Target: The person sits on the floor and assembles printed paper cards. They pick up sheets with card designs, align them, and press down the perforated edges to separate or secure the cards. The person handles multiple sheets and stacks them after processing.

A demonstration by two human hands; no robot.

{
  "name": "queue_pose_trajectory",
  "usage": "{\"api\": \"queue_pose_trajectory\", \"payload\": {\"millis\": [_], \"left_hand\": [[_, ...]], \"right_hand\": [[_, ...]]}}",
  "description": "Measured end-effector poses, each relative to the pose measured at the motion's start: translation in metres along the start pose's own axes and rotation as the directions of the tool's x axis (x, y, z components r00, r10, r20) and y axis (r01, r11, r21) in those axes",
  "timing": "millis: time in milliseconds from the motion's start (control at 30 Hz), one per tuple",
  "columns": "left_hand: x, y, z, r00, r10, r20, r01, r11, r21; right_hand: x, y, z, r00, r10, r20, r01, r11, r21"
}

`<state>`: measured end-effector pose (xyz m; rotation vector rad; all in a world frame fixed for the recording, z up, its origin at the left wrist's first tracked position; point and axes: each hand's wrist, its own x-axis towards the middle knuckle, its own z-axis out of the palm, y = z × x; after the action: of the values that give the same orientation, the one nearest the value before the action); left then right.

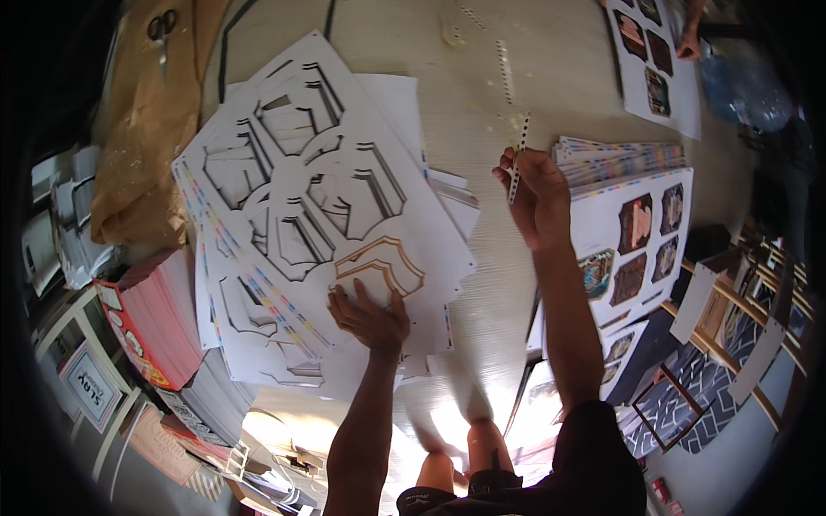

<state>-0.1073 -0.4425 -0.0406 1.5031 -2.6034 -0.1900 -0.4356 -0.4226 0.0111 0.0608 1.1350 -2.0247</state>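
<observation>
My left hand (370, 320) lies flat with fingers spread on the top white printed sheet (361, 198), beside a gold-brown frame outline. Black and grey frame-shaped outlines fill the rest of that sheet, which rests askew on a loose pile of similar sheets. My right hand (540, 193) is raised to the right of the pile, its fingers closed on a thin white strip (523, 138) with a row of black marks. The strip stands nearly upright out of the pinch. Similar strips (504, 73) lie farther off on the table.
A stack of colour-printed sheets (641, 185) sits right of my right forearm. At the far right another person's hand (687, 45) touches a printed sheet (637, 86). Scissors (161, 34) lie on brown paper (151, 129) at the far left, above red-edged stacks (155, 318).
</observation>
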Motion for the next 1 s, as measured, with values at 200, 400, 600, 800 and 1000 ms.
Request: {"api": "queue_pose_trajectory", "payload": {"millis": [200,400,600,800,1000], "left_hand": [[0.002,0.005,0.001,0.999,0.03,-0.017,-0.03,0.999,-0.024],[0.003,0.005,0.001,0.999,0.041,-0.023,-0.042,0.999,-0.032],[-0.001,0.003,0.002,0.997,0.065,-0.051,-0.067,0.997,-0.043],[-0.004,0.002,0.003,0.994,0.077,-0.072,-0.077,0.997,0.011],[-0.011,-0.007,0.026,0.981,0.144,-0.127,-0.132,0.987,0.096]], "right_hand": [[-0.044,0.009,0.011,0.993,0.008,0.117,-0.056,0.909,0.412],[-0.063,0.017,0.006,0.986,-0.044,0.163,-0.056,0.826,0.561],[-0.175,0.056,-0.006,0.756,-0.312,-0.576,-0.361,0.535,-0.764],[-0.361,0.174,-0.124,0.863,-0.501,0.064,0.087,0.022,-0.996],[-0.381,0.21,-0.153,0.783,-0.572,0.244,0.134,-0.228,-0.964]]}}
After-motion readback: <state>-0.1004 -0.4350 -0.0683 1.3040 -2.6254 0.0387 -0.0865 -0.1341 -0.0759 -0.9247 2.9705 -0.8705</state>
